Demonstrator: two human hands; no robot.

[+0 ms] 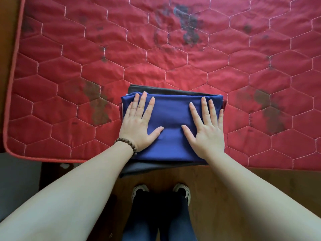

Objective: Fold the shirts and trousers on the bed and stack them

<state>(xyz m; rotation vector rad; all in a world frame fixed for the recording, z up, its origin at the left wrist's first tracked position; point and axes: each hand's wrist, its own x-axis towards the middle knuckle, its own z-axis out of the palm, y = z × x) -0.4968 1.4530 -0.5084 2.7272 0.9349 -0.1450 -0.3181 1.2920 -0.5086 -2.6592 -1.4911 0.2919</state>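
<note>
Red quilted mattress with a hexagon stitch pattern takes up most of the view, and it's got dark blotchy stains in several spots (the biggest well beyond the fingertips, more out to either side of the hands). It sits on a wooden frame that shows along the near edge.

Both hands are down flat on a folded blue garment, which is the top of a small stack right at the near edge of the mattress. Left hand is spread wide, palm down, on the left part of the blue fabric, thumb pointing in toward the other hand. There's a brown bead bracelet on that wrist. Right hand is the same deal, spread wide and flat on the right part. Neither is gripping anything, just pressing.

Under the blue piece there's a dark grey garment poking out past the fingertips, and more grey fabric showing below the wrists, hanging slightly over the mattress edge. Can't tell which pieces are shirts or trousers.
</note>
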